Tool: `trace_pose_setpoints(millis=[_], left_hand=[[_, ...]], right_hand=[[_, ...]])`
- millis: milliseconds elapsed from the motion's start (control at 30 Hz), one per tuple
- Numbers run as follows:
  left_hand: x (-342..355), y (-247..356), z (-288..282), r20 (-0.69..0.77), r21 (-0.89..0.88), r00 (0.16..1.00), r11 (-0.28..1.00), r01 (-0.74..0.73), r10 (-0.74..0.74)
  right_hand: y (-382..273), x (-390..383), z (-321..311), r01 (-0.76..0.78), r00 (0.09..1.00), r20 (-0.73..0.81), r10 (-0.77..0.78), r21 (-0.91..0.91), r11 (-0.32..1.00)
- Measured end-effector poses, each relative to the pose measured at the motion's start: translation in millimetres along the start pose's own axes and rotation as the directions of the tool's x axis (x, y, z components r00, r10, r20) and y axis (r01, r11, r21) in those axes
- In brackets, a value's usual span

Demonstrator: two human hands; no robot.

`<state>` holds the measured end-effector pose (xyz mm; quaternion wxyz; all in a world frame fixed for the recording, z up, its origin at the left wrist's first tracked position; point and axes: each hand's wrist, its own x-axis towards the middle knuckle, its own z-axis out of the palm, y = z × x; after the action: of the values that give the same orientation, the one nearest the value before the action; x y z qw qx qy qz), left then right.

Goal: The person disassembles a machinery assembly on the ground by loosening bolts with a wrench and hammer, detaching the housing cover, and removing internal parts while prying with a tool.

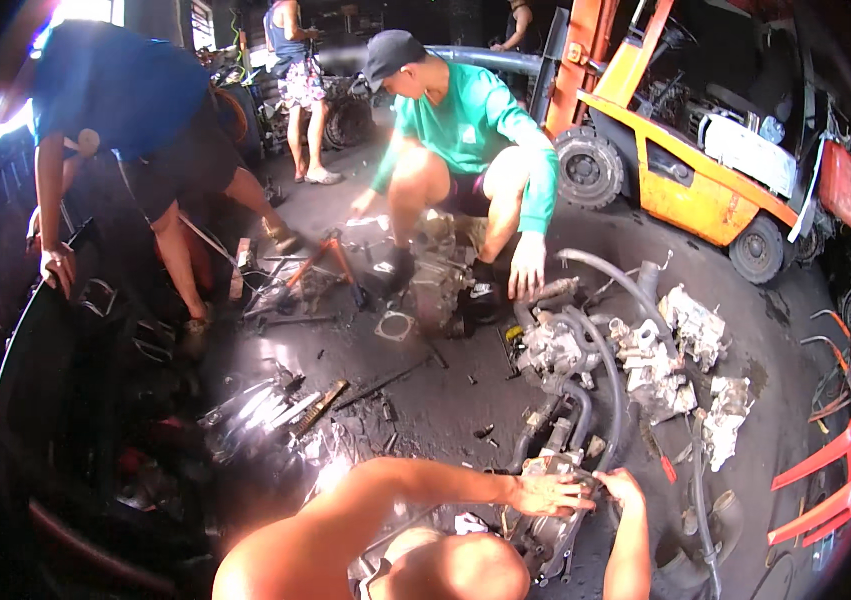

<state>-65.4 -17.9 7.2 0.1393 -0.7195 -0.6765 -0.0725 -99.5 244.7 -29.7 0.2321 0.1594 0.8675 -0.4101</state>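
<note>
Here I am, left hand (pixel 553 494) spread across the top of a grey metal engine part (pixel 547 548), which sits on the floor (pixel 445 418) by my knee (pixel 480 572)! My right hand (pixel 621 488) curls at its upper right edge; whether it's pinching anything, I can't tell. Danger here: lopsided pressure could tip that uneven casing and trap a finger beneath. And that thick hose (pixel 613 375), curving down close to my right hand, could snag if the part swings. Containers? I can't pick out one for certain; small dark pieces (pixel 485 433) lie loose on the floor, where a stray foot might scatter them.
</note>
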Motion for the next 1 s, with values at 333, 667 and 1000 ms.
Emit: trace_pose_setpoints(millis=[333, 667, 1000], left_hand=[[-18, 13, 21, -0.301, 0.07, 0.949, 0.99, 0.122, -0.095], [-20, 2, 7, 0.02, -0.03, 0.998, 0.998, 0.052, -0.052], [0, 4, 19, -0.069, -0.053, 0.997, 0.998, 0.029, -0.033]], right_hand=[[-22, 9, 18, 0.052, 0.995, 0.093, -0.03, -0.242, 0.969], [-30, -8, 19, 0.007, 1.0, 0.014, -0.004, -0.179, 0.984], [-23, -18, 5, -0.029, 0.994, 0.11, 0.026, 0.022, 0.999]])
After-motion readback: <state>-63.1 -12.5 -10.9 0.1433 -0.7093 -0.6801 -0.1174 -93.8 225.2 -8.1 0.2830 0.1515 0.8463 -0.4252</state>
